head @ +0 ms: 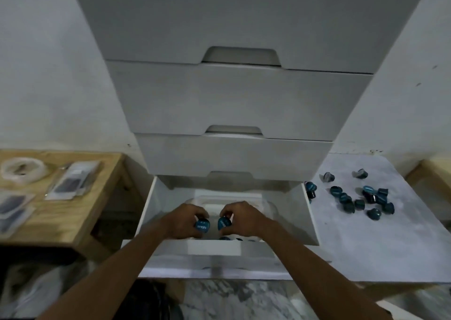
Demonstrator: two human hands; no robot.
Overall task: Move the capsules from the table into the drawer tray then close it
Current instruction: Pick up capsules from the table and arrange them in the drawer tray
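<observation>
Each hand, left hand (186, 219) and right hand (240, 218), pinches one round teal capsule above the open drawer (302, 212).

Over on the left, a wooden side table (73, 212) carries a roll of clear tape (23, 170) at its far corner. Just beside it a clear packet (70, 181) with something dark inside lies flat. More flat packets (12, 207) sit at the left edge, blurred. Up the middle, three closed white drawer fronts (231, 100) stack one above another, each with a cut-out notch. White wall (44, 75) behind. Down low there's veined marble floor (244, 297), a pale plastic bag (31, 293) bottom left, and a dark shape (148, 300) beside it, too dim to name. Far right, a sliver of light wood (434, 180).
</observation>
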